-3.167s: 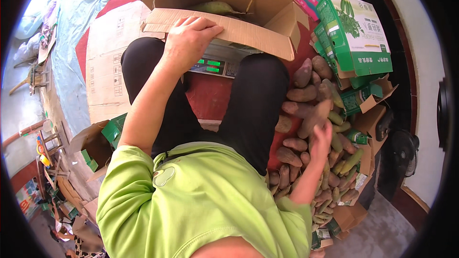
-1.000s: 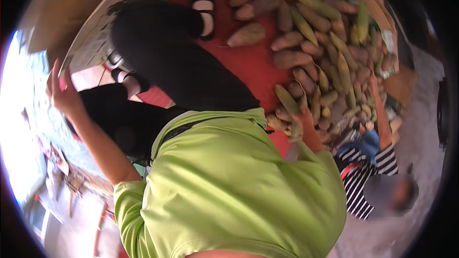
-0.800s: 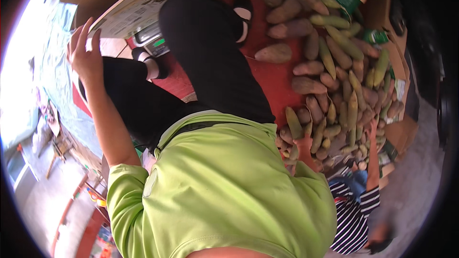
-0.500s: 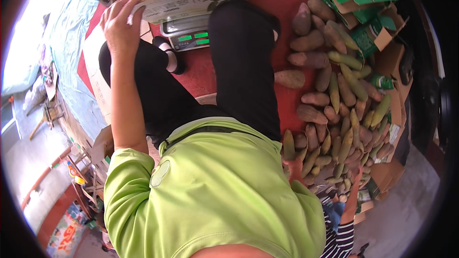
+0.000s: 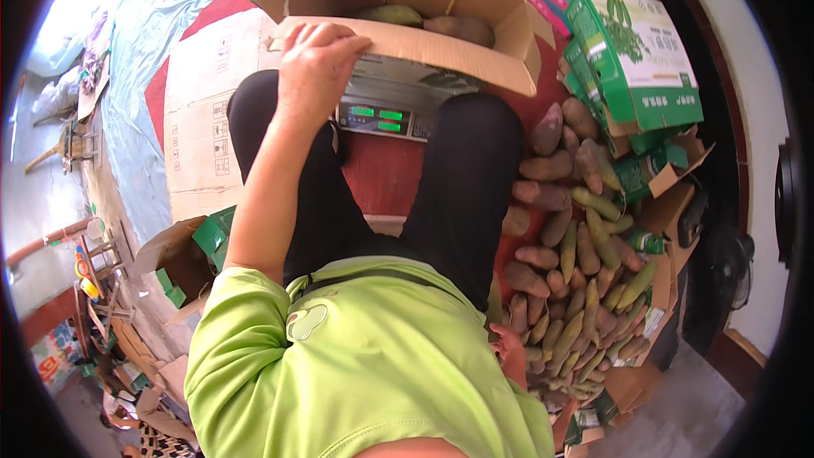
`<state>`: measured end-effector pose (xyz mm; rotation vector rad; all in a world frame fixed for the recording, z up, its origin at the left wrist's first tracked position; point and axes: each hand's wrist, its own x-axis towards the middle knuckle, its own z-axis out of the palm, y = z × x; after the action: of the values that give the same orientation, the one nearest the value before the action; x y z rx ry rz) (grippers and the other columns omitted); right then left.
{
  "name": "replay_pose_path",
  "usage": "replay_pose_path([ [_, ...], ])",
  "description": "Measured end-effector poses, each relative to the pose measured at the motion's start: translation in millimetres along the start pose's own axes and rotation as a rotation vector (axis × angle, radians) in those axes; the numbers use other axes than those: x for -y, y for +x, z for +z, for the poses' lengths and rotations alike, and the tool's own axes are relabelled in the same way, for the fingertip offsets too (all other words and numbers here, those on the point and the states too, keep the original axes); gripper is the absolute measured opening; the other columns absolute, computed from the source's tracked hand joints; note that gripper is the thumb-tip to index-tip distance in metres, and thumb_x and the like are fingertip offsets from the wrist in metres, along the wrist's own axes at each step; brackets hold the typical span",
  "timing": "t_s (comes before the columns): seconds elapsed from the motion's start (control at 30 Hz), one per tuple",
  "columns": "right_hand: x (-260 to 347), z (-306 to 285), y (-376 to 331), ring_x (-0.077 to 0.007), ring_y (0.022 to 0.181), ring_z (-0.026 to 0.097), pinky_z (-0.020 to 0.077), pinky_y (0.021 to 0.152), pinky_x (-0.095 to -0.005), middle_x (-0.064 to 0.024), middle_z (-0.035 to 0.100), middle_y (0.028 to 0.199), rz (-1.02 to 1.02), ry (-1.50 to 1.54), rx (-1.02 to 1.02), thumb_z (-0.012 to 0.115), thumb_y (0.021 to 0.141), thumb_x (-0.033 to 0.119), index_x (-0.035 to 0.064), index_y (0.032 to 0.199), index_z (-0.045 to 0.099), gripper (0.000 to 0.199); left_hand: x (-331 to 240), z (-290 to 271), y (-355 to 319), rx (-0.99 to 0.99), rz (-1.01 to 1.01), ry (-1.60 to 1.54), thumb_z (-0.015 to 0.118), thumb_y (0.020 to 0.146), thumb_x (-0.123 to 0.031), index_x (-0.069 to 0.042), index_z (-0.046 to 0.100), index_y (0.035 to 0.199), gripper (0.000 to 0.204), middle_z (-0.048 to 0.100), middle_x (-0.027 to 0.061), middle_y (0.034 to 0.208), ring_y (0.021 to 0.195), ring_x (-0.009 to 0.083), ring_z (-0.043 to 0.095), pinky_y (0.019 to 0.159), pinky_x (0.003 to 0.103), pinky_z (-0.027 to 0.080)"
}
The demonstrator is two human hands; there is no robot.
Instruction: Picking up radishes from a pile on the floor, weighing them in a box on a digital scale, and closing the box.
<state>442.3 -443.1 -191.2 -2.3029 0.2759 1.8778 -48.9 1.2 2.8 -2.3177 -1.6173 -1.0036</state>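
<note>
My left hand (image 5: 315,64) grips the near flap of an open cardboard box (image 5: 475,55) that rests on a digital scale (image 5: 379,117) with green digits. Inside the box lie a green fruit (image 5: 390,14) and a brownish one (image 5: 458,30). My right hand (image 5: 509,348) is low at my right side, mostly hidden by my green shirt, touching the pile of long brown and green fruits (image 5: 577,271) on the red floor. I cannot tell whether it holds one.
Green-and-white cartons (image 5: 636,51) are stacked at the right beyond the pile. Flattened cardboard (image 5: 203,119) and a blue sheet (image 5: 144,51) lie at the left. Small open boxes (image 5: 182,254) sit by my left knee. My black-trousered legs straddle the scale.
The view has swung back toward the box and scale. My left hand moved from the box's side to its near flap. My right hand stays by the fruit pile.
</note>
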Motion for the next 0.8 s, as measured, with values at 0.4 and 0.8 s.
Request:
replay_pose_path([
  [0.4,281.3,58.2,-141.7,-0.0161,0.094,0.057,0.0446,0.086,-0.0285,-0.0049,0.061,0.105,-1.07,-0.027,0.233,0.066,0.073,0.003,-0.0006,0.113,0.056,0.042,8.0,-3.9,-3.5,0.031,-0.052,-0.042,0.063,0.074,-0.012,-0.015,0.07,0.083,0.012,0.06,-0.0003,0.084,0.088,0.0203,0.057,0.087,0.037,0.041],
  [0.8,471.7,237.5,-327.1,-0.0149,0.093,0.058,0.0449,0.085,-0.0275,-0.0072,0.063,0.102,-1.497,-0.742,0.274,0.068,0.069,0.008,-0.0059,0.112,0.057,0.047,7.7,-2.7,-7.4,0.059,-0.074,-0.02,0.062,0.071,-0.013,-0.017,0.07,0.083,0.015,0.058,-0.0024,0.084,0.089,0.0178,0.057,0.089,0.035,0.041],
])
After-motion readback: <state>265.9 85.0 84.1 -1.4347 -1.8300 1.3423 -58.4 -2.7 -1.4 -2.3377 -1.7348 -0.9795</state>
